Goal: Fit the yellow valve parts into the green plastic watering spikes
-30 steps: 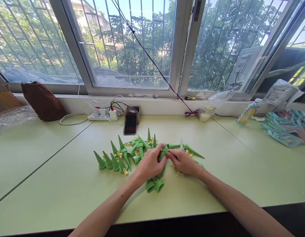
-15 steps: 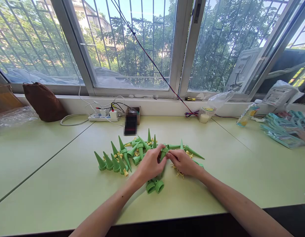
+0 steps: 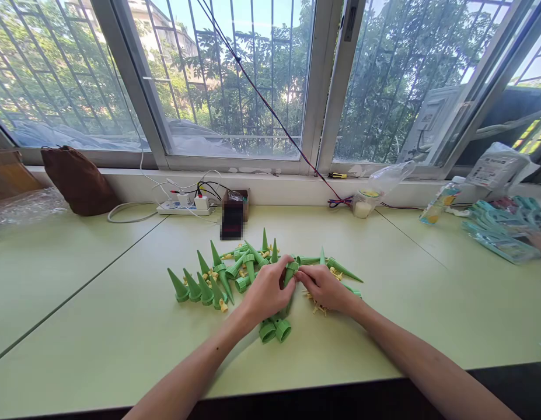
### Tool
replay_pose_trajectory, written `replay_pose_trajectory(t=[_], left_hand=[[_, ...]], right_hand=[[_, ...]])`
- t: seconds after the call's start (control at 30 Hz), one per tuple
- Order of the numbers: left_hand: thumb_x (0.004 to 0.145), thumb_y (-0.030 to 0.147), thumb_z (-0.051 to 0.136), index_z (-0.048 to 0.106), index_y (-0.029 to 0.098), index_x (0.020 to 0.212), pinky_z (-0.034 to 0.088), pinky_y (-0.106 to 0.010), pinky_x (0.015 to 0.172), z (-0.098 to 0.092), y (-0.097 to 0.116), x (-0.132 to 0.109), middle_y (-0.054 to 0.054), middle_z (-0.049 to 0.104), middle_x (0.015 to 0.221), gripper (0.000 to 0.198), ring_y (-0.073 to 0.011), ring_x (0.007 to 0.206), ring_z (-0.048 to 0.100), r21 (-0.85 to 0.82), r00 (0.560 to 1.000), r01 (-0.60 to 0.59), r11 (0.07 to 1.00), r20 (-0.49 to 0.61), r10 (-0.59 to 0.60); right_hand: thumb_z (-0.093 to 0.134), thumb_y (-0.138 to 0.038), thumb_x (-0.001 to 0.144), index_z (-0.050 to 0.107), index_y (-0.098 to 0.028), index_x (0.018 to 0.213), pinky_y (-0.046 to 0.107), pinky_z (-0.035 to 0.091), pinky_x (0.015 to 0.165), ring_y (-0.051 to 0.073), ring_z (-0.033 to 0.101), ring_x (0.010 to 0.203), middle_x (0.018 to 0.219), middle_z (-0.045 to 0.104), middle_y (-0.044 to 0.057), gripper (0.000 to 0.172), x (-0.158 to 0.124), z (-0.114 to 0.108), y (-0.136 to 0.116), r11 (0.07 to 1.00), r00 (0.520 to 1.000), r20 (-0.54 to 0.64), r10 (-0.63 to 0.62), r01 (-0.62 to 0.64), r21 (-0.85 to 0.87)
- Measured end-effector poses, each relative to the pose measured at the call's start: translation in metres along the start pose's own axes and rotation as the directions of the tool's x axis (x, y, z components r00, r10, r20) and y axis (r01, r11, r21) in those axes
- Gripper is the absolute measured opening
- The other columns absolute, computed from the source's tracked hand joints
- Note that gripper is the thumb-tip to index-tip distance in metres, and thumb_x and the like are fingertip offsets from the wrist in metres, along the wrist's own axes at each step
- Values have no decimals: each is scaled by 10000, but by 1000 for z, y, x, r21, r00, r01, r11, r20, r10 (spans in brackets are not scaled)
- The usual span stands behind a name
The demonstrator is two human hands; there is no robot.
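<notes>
My left hand [image 3: 270, 287] grips a green plastic watering spike [image 3: 291, 269], its ribbed collar upward and its cone pointing down. My right hand [image 3: 326, 286] is closed in a pinch against the collar's right side; whatever its fingertips hold is too hidden to make out. Below my left hand, two green spikes [image 3: 274, 331] lie with their open ends toward me. Small yellow nozzle pieces [image 3: 318, 308] are scattered under and beside my right hand. To the left, several green cones [image 3: 194, 286] stand upright in a row, with one yellow nozzle [image 3: 223, 305] at the row's near end.
More green spikes [image 3: 248, 262] lie heaped behind my hands. Along the window stand a power strip [image 3: 178, 208], a small box [image 3: 241, 201], a brown bag [image 3: 77, 181], a plastic jar [image 3: 364, 204] and a bottle [image 3: 440, 201]. Teal packaged items [image 3: 502, 230] lie far right, beside another person's hand [image 3: 540, 240].
</notes>
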State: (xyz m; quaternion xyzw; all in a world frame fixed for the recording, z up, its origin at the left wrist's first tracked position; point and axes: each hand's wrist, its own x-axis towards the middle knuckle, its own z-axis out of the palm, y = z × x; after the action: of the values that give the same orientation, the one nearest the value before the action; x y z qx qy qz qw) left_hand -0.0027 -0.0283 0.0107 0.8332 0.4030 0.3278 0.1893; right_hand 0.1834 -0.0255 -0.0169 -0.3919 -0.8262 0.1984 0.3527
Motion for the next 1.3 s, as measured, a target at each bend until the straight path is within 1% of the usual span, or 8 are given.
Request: replay_pose_trajectory(t=[0.17, 0.37, 0.6, 0.8, 1.3], left_hand=[[848, 233, 525, 536, 194, 1116, 342, -217, 549, 0, 0, 1, 46, 489, 618, 271, -129, 563, 459, 13, 1000, 16, 1000, 9, -17], [857, 245, 518, 530, 191, 1130, 348, -225, 556, -1, 0, 1, 46, 494, 617, 279, -133, 558, 470, 35, 999, 19, 999, 33, -20], [867, 251, 511, 526, 189, 1151, 371, -231, 570, -2, 0, 0, 22, 546, 661, 291, -144, 588, 508, 54, 999, 9, 999, 36, -11], [867, 257, 512, 525, 195, 1164, 373, -229, 559, -1, 0, 0, 11, 561, 674, 304, -154, 601, 523, 68, 999, 16, 998, 49, -20], [860, 233, 512, 542, 195, 1126, 374, -229, 546, -3, 2, 0, 5, 583, 679, 270, -154, 595, 539, 57, 1000, -5, 998, 31, 4]], right_hand=[[394, -278, 1008, 310, -193, 651, 256, 273, 550, 104, 321, 545, 580, 374, -50, 376, 0, 0, 1, 1000, 1000, 1, 3, -3, -10], [397, -281, 1004, 318, -191, 648, 255, 264, 554, 104, 314, 545, 572, 368, -51, 376, 1, 1, 1, 1000, 1000, 3, -2, 2, -21], [399, -275, 1002, 339, -190, 649, 257, 273, 558, 105, 328, 547, 577, 386, -48, 369, 0, 0, 0, 1000, 1000, 7, -1, 1, -24], [397, -277, 1005, 352, -187, 652, 251, 276, 554, 104, 333, 548, 578, 392, -50, 367, 0, -1, -2, 1000, 1000, 16, 19, -18, -4], [391, -300, 1007, 327, -191, 637, 256, 270, 555, 106, 313, 552, 572, 359, -53, 392, 0, 0, 0, 999, 1000, 15, 13, -13, -29]])
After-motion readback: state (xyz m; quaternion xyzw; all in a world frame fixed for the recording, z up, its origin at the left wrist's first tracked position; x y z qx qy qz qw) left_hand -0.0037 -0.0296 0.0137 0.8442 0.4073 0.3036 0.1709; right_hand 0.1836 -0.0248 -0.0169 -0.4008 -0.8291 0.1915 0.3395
